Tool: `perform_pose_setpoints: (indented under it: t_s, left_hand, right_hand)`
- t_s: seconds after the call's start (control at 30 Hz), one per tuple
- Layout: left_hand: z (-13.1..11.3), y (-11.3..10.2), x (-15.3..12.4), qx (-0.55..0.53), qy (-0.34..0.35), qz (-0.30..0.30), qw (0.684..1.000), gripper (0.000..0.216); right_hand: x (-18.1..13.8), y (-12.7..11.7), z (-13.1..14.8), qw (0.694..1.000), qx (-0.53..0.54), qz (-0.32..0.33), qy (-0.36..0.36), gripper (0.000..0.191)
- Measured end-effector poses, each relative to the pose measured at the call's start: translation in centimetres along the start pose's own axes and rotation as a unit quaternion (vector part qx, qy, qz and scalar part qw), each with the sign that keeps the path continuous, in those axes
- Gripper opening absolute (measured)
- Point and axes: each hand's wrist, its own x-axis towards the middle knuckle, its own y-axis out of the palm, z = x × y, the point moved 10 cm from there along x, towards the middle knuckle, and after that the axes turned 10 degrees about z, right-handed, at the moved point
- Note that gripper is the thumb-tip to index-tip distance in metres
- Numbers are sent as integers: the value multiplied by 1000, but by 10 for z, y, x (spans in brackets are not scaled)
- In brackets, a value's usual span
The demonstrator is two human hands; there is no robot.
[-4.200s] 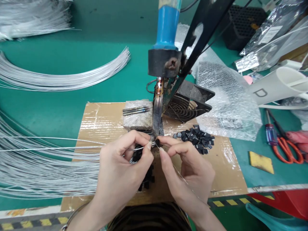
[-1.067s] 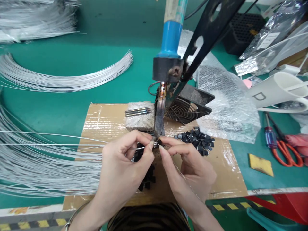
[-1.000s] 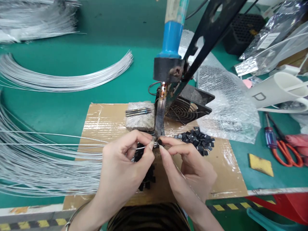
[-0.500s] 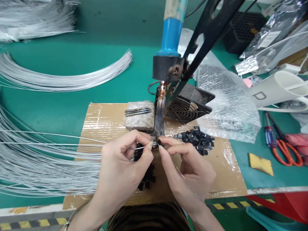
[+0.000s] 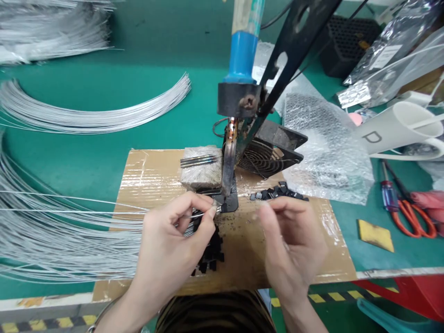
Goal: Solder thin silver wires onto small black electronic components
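Note:
My left hand (image 5: 176,231) pinches a thin grey cable (image 5: 197,215) between thumb and forefinger. A small metal end of it points right, at a black piece (image 5: 225,206) under the tip of the soldering iron (image 5: 229,171). Whether cable and black piece are joined, I cannot tell. My right hand (image 5: 294,240), blurred, hovers over the cardboard, apart from the cable, with loosely curled fingers and the thumb standing off. No object shows in it. Just beyond it lie small black parts (image 5: 277,190), partly hidden by its fingers. More black parts (image 5: 211,254) lie beside my left hand.
Long grey cables (image 5: 86,245) spread at the left, with another bundle (image 5: 104,118) behind. Thin metal rods rest on a wrapped block (image 5: 201,171). A fan (image 5: 270,157) stands behind the iron. Bubble wrap (image 5: 322,148), orange-handled scissors (image 5: 414,219) and a yellow sponge (image 5: 375,235) lie right.
My right hand has left the iron's tip and moved right, beside the black parts. My left hand has shifted slightly left, still pinching the cable.

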Motion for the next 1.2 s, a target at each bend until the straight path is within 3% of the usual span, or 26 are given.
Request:
perform_pose_setpoints:
  t_s: [0.03,0.17,0.2,0.33,0.43,0.57,0.73,0.83,1.0,1.1,1.2]
  left_hand:
    - [0,-4,-3,20,6,-10,1000,13]
    - [-7,-19,-17,136,73,-55,987,13]
    - [-11,-21,-22,178,102,-64,977,14]
    - [-18,-19,-38,308,198,-101,925,31]
    - [-3,-25,-37,295,159,-121,934,21]
    - [15,-28,-30,217,94,-82,968,10]
    - [6,-62,-21,208,89,-122,966,8]
    - [-4,-92,13,301,98,-148,937,8]
    - [20,-137,114,373,46,-132,917,19]
    - [42,-147,164,383,38,-122,915,20]
    - [60,-150,188,384,31,-118,915,22]
  right_hand:
    - [1,-12,-4,1000,10,-27,9,5]
    - [7,-43,-29,980,191,-39,30,46]
    - [6,-54,-38,974,211,-67,51,53]
    - [1,-87,-59,969,190,-133,84,57]
    - [-3,-95,-63,974,164,-134,78,58]
    - [-6,-92,-67,979,150,-117,75,58]
    - [-8,-94,-70,982,129,-124,52,57]
    - [-10,-96,-77,982,121,-132,57,59]
    - [-11,-95,-83,983,109,-129,75,58]
    - [-11,-94,-84,983,98,-129,82,54]
    - [-10,-92,-84,984,94,-125,81,51]
